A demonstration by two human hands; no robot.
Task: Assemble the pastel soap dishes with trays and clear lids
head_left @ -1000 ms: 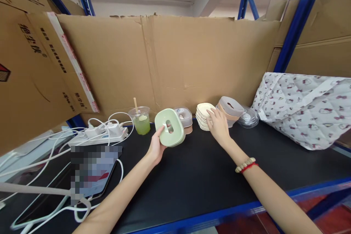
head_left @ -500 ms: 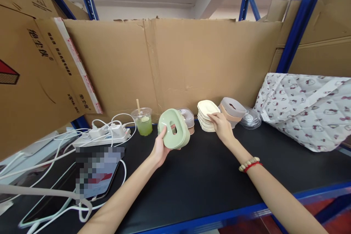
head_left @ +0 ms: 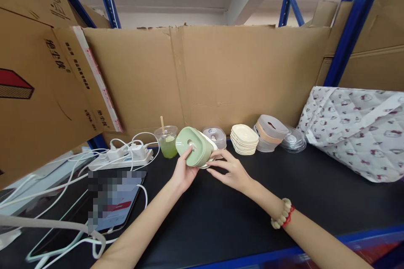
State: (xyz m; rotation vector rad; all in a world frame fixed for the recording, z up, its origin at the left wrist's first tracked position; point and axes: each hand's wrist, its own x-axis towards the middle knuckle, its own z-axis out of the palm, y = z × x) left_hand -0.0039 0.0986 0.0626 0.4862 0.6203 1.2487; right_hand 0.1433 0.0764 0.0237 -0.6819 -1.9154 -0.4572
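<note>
My left hand (head_left: 183, 173) is closed around a pale green plastic container (head_left: 204, 149), rounded-square with an oval hole in the face turned towards me. The thumb presses near that hole. Against the container's far right side sits a cream lid (head_left: 211, 139), mostly hidden behind it. My right hand (head_left: 232, 171) grips the lid's lower right edge with bent fingers. Right of the hands stands a stack of cream lids (head_left: 244, 139). Just behind the green container is a translucent greyish container (head_left: 216, 133).
Grey and peach containers (head_left: 272, 128) are stacked beside clear round lids (head_left: 293, 141). A quilted bag (head_left: 356, 130) lies at the right. On the left are a cup of green drink (head_left: 168, 145), a power strip (head_left: 121, 157), cables and a phone (head_left: 118, 201). Cardboard (head_left: 240, 71) walls the back.
My right hand has lifted a cream lid off the stack and carried it left to the green container. My left hand has tilted the container and shifted slightly left.
</note>
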